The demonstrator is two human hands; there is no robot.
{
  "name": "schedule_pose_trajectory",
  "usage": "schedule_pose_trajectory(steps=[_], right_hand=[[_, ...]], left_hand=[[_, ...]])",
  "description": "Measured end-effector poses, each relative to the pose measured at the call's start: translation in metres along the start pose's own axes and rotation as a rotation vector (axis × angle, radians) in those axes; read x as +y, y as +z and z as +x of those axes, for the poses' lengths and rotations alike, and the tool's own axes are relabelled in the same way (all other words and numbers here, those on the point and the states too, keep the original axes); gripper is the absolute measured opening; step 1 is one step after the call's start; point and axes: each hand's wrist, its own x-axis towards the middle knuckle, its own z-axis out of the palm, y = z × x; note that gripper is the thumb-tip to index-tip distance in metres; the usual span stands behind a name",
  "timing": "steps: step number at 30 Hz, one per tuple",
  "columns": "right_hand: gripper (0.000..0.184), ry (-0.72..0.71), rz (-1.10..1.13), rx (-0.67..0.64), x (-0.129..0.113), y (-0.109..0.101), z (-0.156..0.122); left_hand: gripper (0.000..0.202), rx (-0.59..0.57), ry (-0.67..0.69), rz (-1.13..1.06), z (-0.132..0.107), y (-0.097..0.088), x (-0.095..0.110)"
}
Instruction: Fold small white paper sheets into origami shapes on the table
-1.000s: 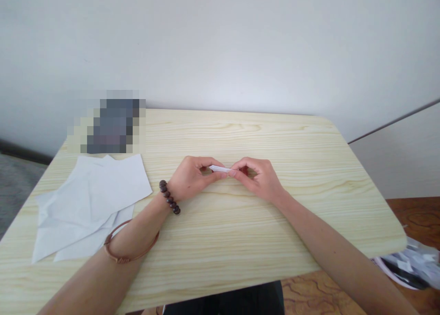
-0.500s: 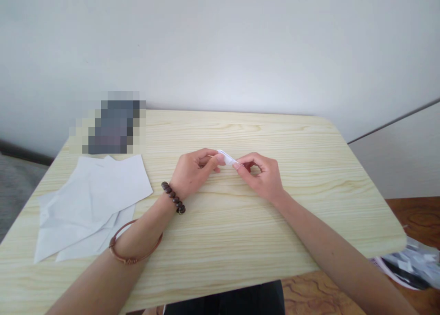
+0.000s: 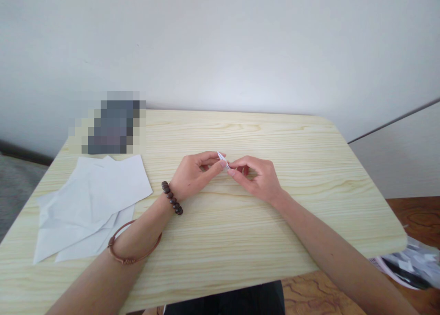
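Observation:
A small folded piece of white paper point(image 3: 222, 157) is pinched between my two hands, above the middle of the table. My left hand point(image 3: 198, 172) grips it from the left with thumb and fingers; a dark bead bracelet and a brown bangle circle that wrist and forearm. My right hand point(image 3: 259, 175) closes on the lower right end of the paper with thumb and index finger, its other fingers curled behind. The fingertips cover much of the paper, so its full shape is hidden.
Several loose white paper sheets point(image 3: 99, 191) overlap on the left of the wooden table point(image 3: 213, 246). Behind them lies a dark pixelated object point(image 3: 113, 127). A white wall point(image 3: 240, 49) backs the table. Below the right corner stands a container with white scraps point(image 3: 412, 257).
My right hand has shifted slightly left, closer to my left hand. The folded paper has turned to a steeper angle, and less of it shows.

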Motion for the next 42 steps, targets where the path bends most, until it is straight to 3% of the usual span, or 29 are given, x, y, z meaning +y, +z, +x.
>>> schedule_pose_trajectory(steps=[8,19,25,30,34,37,42], right_hand=[[0.011,0.096,0.019,-0.051,0.0,-0.002,0.0],[0.011,0.096,0.01,-0.041,0.001,0.0,-0.001],[0.011,0.067,-0.129,0.035,0.005,0.004,-0.004],[0.007,0.026,-0.168,0.014,0.004,0.007,-0.004],[0.007,0.041,-0.129,0.023,0.004,0.008,-0.004],[0.009,0.052,-0.123,0.047,0.005,0.008,-0.005],[0.009,0.06,-0.116,0.074,0.004,0.009,-0.004]], left_hand=[[0.039,-0.003,0.068,0.146,0.0,-0.001,0.0],[0.034,0.003,0.11,0.188,0.0,-0.002,-0.002],[0.033,0.01,0.111,0.225,0.0,-0.001,0.0],[0.031,0.019,0.145,0.277,-0.001,0.0,0.002],[0.03,0.057,0.222,0.408,-0.003,0.004,0.0],[0.032,0.155,0.278,0.57,-0.003,0.008,-0.002],[0.026,0.215,0.288,0.752,-0.004,0.013,0.0]])
